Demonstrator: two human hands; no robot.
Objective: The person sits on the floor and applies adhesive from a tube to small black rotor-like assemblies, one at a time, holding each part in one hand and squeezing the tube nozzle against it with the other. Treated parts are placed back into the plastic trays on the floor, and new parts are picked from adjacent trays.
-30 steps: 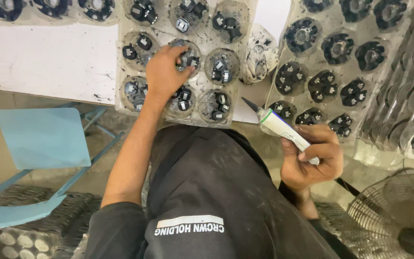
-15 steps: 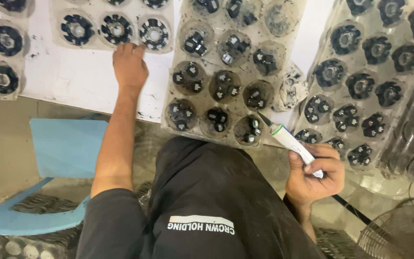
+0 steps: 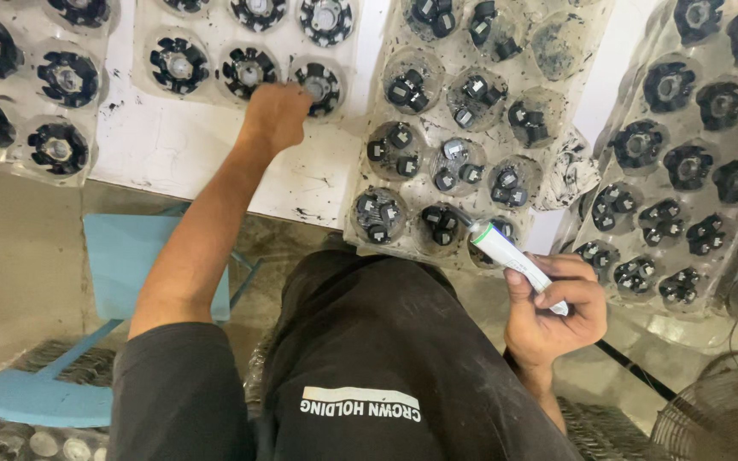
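Observation:
My left hand (image 3: pixel 277 115) reaches across the white table (image 3: pixel 172 154) to a clear plastic tray (image 3: pixel 143 64) of black round parts. Its curled fingers pinch the left edge of one black round part (image 3: pixel 321 85) in the tray's bottom-right cell. My right hand (image 3: pixel 553 312) is held near my body and grips a white tube (image 3: pixel 514 260) with a green band. The tube's tip points up-left at the near edge of the middle tray (image 3: pixel 471 145), which holds small black pieces in round cells.
A third tray (image 3: pixel 694 154) of black parts lies at the right and another tray (image 3: pixel 19 94) at the far left. A light blue plastic chair (image 3: pixel 121 256) stands below the table edge at left. A wire fan guard (image 3: pixel 719 418) is at the bottom right.
My left hand has moved from the middle tray over to the tray on its left and closed on a round part there. My right hand still holds the tube.

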